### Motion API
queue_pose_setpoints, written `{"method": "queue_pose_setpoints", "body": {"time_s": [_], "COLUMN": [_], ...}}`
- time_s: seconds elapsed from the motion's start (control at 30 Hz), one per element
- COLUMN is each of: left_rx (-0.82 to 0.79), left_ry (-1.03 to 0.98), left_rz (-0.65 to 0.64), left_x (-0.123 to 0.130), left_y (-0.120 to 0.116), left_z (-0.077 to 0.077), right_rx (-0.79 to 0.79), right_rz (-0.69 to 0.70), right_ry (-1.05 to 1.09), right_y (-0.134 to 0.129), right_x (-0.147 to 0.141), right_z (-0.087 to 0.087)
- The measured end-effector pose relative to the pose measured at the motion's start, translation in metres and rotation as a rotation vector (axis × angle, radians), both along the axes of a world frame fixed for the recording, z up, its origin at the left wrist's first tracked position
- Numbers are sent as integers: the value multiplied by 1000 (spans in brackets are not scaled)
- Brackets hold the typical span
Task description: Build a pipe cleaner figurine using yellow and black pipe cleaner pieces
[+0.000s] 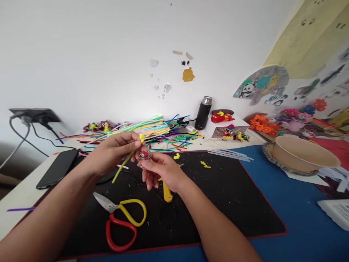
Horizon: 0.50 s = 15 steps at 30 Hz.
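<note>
My left hand (120, 149) pinches a yellow pipe cleaner (120, 171) between thumb and fingers. Its straight end slants down over the mat, and a small yellow curled bit (141, 138) shows at my fingertips. Close beside it, my right hand (160, 169) is closed on a small red and silvery piece (143, 155), whose kind is too small to make out. Both hands meet above the black mat (218, 193). Below my right hand lies a yellow-handled tool (167, 193), partly hidden. Scissors (120, 218) with one red and one yellow handle lie spread on the mat.
Behind my hands lies a heap of coloured pipe cleaners (152, 127). A black flask (203, 113) stands by a white box (229, 125). Yellow scraps (205, 164) lie on the mat. A phone (57, 169) is at left, a beige bowl (305, 154) at right.
</note>
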State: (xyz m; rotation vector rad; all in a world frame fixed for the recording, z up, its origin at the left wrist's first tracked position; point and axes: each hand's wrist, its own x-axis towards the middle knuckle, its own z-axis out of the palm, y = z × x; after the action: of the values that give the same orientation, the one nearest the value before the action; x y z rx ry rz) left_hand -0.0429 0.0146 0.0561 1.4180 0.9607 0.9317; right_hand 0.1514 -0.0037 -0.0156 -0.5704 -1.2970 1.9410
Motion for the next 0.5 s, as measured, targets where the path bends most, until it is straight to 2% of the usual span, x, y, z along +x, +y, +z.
{"method": "queue_pose_setpoints", "body": {"time_s": [0.23, 0.4, 0.5], "left_rx": [-15, 104, 173], "left_ry": [-48, 45, 162], "left_rz": [-40, 37, 32], "left_x": [0, -1, 1], "left_y": [3, 0, -4], "left_z": [-10, -6, -2], "right_rx": [-18, -47, -62], "right_rz": [22, -29, -77], "right_ry": [5, -7, -40], "right_y": [-5, -7, -5], "right_x": [-3, -4, -5], "right_z": [3, 3, 2]}}
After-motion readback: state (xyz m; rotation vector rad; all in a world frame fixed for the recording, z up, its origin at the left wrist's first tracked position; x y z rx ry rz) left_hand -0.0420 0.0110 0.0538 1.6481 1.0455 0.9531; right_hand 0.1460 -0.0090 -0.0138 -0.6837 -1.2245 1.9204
